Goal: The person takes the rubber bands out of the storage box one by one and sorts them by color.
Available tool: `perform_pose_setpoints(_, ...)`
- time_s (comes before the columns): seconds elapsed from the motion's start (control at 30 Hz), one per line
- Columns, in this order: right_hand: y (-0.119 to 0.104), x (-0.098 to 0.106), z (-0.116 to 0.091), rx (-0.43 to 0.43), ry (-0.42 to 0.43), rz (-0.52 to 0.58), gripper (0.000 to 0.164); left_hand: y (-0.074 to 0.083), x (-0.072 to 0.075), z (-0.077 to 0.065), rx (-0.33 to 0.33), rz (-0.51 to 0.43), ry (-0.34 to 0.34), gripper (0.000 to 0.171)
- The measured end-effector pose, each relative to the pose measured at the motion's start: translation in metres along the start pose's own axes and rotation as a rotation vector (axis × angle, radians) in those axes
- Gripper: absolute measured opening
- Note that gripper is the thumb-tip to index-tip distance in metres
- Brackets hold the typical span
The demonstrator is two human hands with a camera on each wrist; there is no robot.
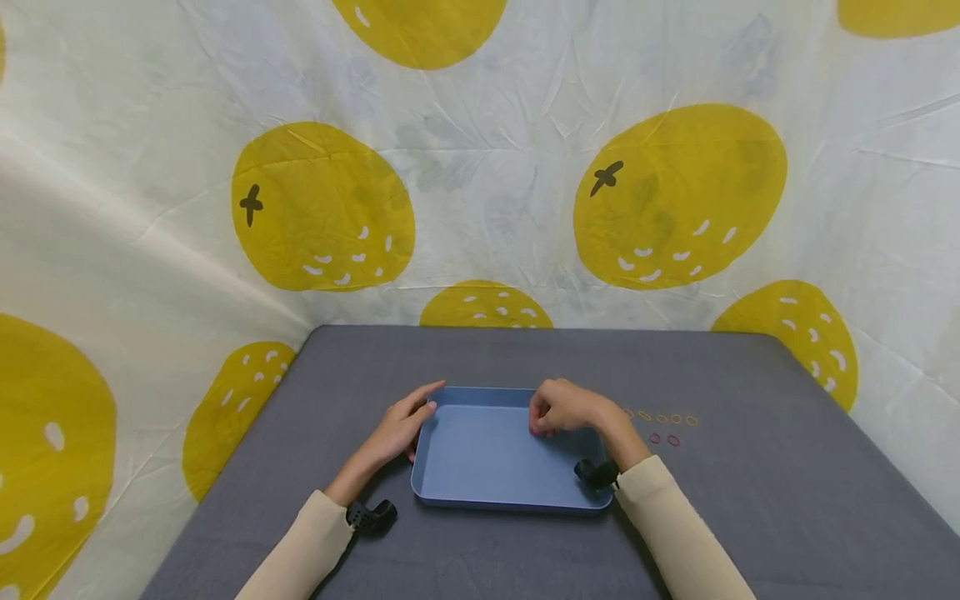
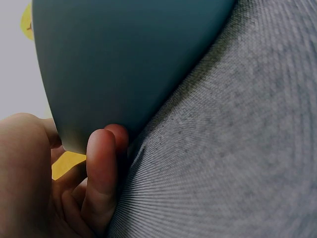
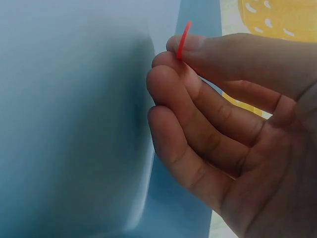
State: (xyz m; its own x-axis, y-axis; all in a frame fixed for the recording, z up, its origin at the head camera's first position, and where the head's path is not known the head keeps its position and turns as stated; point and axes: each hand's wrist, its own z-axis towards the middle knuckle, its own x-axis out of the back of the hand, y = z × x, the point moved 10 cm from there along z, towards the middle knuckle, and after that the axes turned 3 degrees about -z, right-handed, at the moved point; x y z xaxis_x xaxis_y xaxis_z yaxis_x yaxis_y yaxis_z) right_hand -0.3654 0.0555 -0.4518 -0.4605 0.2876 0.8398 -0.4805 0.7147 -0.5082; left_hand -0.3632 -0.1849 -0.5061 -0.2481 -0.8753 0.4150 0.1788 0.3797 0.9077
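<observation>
A shallow blue tray (image 1: pixel 480 462) lies on the grey cloth-covered table. My left hand (image 1: pixel 397 429) holds its left side near the far corner. In the left wrist view, fingers (image 2: pixel 101 163) rest against the outer wall, with the thumb side over the rim. Above the tray's right half, my right hand (image 1: pixel 566 406) pinches a small red rubber band (image 3: pixel 184 39) between thumb and forefinger. The other fingers curl loosely beneath, close to the tray. No bands show on the visible part of the tray floor.
Right of the tray lies a row of several orange rubber bands (image 1: pixel 662 418), partly hidden by my right wrist. Two red rubber bands (image 1: pixel 664 439) lie just nearer. A white curtain (image 1: pixel 487 208) with yellow fruit prints hangs behind the table (image 1: pixel 772 500).
</observation>
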Motion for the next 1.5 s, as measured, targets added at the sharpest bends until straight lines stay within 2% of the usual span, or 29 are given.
perform_pose_setpoints(0.83, -0.0003, -0.0036, 0.0014, 0.017, -0.002, 0.016, 0.015, 0.0007, 0.0000, -0.0018, -0.011, 0.002, 0.002, 0.045)
perform_pose_setpoints(1.5, 0.0004, -0.0052, 0.0013, 0.018, 0.010, 0.034, 0.014, 0.0007, 0.0000, -0.0022, 0.004, -0.004, 0.003, 0.046)
